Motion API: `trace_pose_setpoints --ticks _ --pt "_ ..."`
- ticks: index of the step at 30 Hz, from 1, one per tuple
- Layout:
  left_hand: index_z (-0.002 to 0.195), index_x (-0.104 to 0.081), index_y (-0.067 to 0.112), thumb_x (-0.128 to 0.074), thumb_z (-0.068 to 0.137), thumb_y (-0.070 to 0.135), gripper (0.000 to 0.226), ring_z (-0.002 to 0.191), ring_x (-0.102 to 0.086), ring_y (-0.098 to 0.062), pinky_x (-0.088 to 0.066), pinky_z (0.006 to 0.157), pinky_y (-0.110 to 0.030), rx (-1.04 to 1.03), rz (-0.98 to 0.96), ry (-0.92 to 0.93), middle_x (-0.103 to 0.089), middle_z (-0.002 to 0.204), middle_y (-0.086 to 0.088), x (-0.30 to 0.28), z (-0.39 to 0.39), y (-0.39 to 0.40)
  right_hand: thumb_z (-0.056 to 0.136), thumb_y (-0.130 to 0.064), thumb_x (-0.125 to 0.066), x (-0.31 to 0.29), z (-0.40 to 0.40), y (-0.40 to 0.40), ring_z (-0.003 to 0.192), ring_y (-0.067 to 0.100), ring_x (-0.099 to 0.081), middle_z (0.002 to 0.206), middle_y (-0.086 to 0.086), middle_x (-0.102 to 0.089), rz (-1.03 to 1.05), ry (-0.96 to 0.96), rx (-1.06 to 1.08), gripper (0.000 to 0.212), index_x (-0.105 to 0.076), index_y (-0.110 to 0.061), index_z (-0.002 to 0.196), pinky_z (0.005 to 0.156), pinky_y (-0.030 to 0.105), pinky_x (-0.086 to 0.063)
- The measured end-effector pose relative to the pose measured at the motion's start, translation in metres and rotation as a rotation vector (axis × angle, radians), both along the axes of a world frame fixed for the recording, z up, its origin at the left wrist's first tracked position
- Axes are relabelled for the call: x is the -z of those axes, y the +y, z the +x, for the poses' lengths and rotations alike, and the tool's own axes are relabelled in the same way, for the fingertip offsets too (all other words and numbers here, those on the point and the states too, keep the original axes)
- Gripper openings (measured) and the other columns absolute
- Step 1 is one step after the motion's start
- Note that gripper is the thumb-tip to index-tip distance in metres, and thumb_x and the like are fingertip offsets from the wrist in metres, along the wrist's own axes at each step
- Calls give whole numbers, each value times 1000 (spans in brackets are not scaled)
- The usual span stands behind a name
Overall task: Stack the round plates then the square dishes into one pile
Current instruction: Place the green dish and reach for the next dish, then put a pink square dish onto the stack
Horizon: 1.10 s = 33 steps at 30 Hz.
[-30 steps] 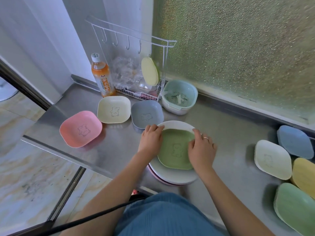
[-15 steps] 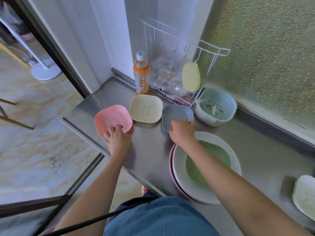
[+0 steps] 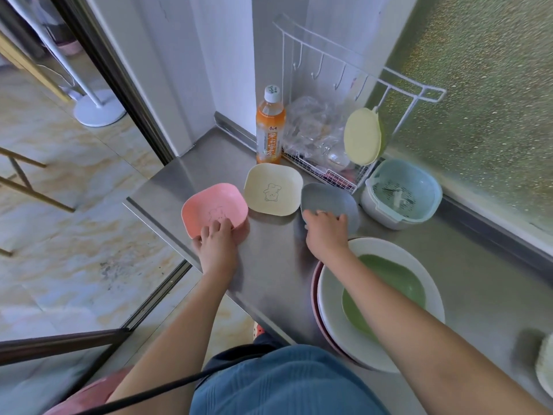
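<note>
A pile of round plates, a white plate over a pink one, sits at the counter's near edge with a green square dish lying in it. Left of the pile stand a pink square dish, a cream square dish and a grey-blue square dish. My left hand grips the near rim of the pink dish, fingers inside it. The near rim of the grey-blue dish, which looks tilted up, is gripped by my right hand.
The steel counter ends in an open edge on the left. At the back stand an orange drink bottle, a white wire rack with a hanging yellow dish, and a light-blue strainer bowl. Another dish's edge shows far right.
Both hands left the green dish on the pile and reached left. My left hand took the pink dish's rim and my right hand took the grey-blue dish's rim. The view swung left.
</note>
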<state>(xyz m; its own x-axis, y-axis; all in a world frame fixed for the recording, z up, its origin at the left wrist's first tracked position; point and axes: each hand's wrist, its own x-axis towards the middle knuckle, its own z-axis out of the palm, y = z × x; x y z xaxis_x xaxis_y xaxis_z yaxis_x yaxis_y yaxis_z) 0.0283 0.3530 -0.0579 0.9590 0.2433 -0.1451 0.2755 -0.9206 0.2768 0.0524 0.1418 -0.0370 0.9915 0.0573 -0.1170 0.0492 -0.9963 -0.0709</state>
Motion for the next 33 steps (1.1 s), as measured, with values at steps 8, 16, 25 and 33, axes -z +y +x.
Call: trace_pose_setpoints --ticks 8,16,25,33 --pt "114 -50 5 -39 90 4 26 106 -44 -35 -29 87 -43 -52 -114 -228 -53 112 -17 -18 -28 -43 74 11 -60 -44 -61 -51 79 34 -55 81 12 -60 269 -340 -69 21 -64 -5 87 68 38 -44" --pt "107 -52 6 -42 84 -1 26 101 -45 -36 -31 89 -46 -41 -270 -318 -54 106 -17 -26 -68 -106 71 14 -57 -48 -181 -137 111 38 -60 102 20 -68 336 -317 -131 26 -71 2 90 92 41 -47" --pt "96 -50 9 -36 84 4 19 93 -45 -33 -31 84 -42 11 -301 -400 -55 98 -14 -38 -115 -147 74 20 -46 -38 -225 -167 128 37 -46 125 21 -60 387 -87 -174 40 -71 -1 97 110 42 -28" --pt "97 -54 7 -46 86 -2 16 92 -46 -33 -33 85 -41 21 -250 -394 -57 96 -13 -44 -135 -160 99 -29 -32 -27 -207 -144 145 14 -9 157 3 -19 293 29 -12 51 -23 -15 147 117 34 1"
